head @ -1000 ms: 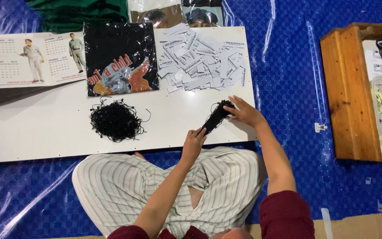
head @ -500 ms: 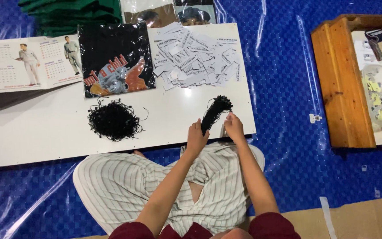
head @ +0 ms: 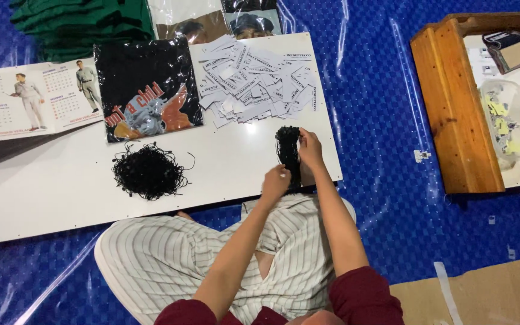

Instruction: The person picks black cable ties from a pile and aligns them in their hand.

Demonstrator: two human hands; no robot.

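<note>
- Black, stringy bundle of cords (head: 287, 151) stood lifted above the near right part of the white board (head: 61, 198), just below the heap of paper tags (head: 257, 81).
- Right hand (head: 310, 150) clasped the bundle's right side, fingers curled against it.
- Left hand (head: 275, 182) pinched the bundle's lower end, fingertips pressed together on the strands.
- Loose pile of black cords (head: 149, 171) lay well apart to the left on the board.
- Bagged black shirt (head: 145, 90) with a printed picture lay behind that pile; a calendar sheet (head: 34, 99) lay further left.
- Wooden crate (head: 452, 102) sat on the blue tarp (head: 380, 120) at right.
</note>
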